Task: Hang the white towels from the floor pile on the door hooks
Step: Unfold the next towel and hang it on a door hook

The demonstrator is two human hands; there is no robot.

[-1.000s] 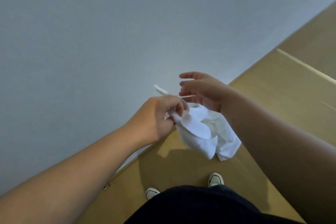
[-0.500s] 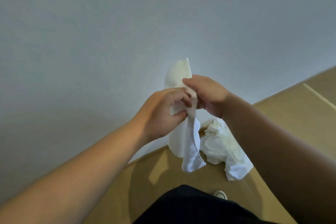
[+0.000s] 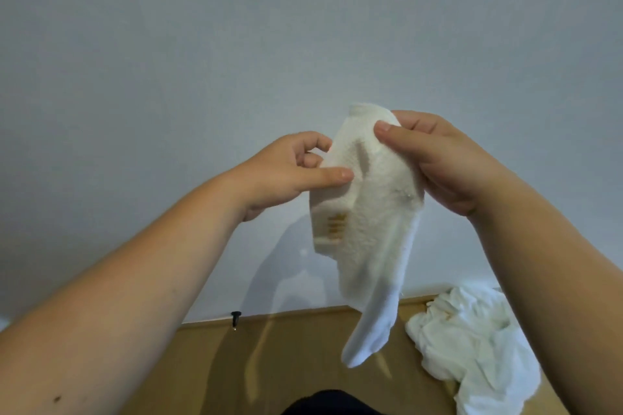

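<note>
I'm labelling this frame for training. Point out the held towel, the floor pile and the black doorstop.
held towel [image 3: 374, 199]: head view, middle of its terry face.
floor pile [image 3: 472, 340]: head view, centre of crumpled cloth.
black doorstop [image 3: 236, 317]: head view, its stem.

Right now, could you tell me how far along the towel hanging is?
Done: nothing that shows; no hook or hung towel is in view. In hand: one white towel is off the floor, held up before the wall, the left hand pinching its left edge and the right hand gripping its top. Left: this towel needs hanging, and a crumpled pile of towels lies on the floor.
</note>
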